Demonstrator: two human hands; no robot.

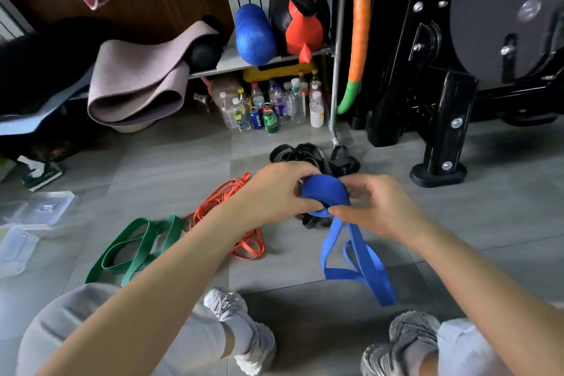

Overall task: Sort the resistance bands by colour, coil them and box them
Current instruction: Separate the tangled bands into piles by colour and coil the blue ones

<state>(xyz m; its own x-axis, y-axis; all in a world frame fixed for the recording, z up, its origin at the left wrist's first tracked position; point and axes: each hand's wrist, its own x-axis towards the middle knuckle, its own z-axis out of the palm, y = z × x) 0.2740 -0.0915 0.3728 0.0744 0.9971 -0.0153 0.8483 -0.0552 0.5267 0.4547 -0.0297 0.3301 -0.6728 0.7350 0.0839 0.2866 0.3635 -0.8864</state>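
At frame centre, left hand (pixel 274 192) grips the coiled part of the blue band (pixel 325 192), right hand (pixel 377 207) pinches its lower edge; the loose tail hangs below the right fingers (pixel 343 210), long axis running toward lower right.

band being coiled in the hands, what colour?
Blue band, clearest in the head view.

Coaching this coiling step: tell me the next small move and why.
Probably wind another turn onto the coil: the left hand holds the half-wound flat blue rubber band, the right hand pinches its strand, and a long tail hangs loose.
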